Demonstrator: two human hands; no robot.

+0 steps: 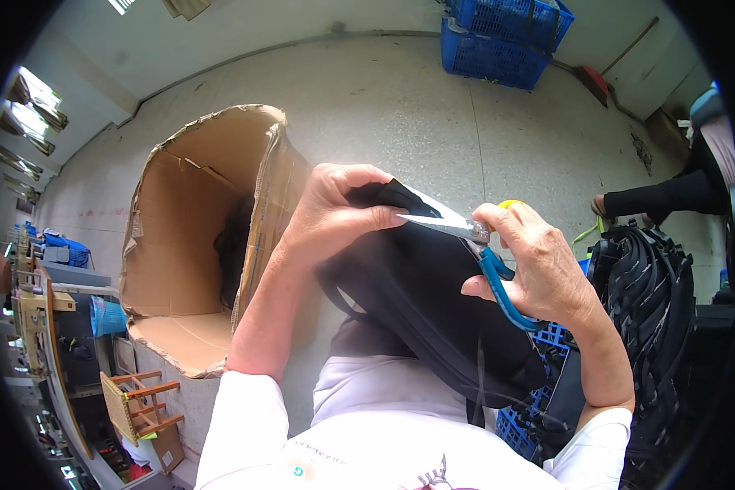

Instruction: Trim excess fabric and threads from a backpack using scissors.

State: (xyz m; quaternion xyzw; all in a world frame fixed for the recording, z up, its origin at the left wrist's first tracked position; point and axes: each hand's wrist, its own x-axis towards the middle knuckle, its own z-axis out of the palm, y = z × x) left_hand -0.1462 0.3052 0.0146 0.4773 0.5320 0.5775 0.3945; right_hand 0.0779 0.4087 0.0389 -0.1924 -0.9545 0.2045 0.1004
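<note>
The left hand [335,214] pinches the edge of the black cloth [408,282] between thumb and fingers; the right hand [547,261] is curled round the handles of the scissors [479,234]. The cloth drapes from the left hand toward the near right, right of the cardboard box [167,237]. The blade tip lies at the left thumb, contact unclear, so a grip slightly farther left would be safer. Holding the edge taut, parting loose layers from the blades and snipping in short strokes should give cleaner control.
</note>
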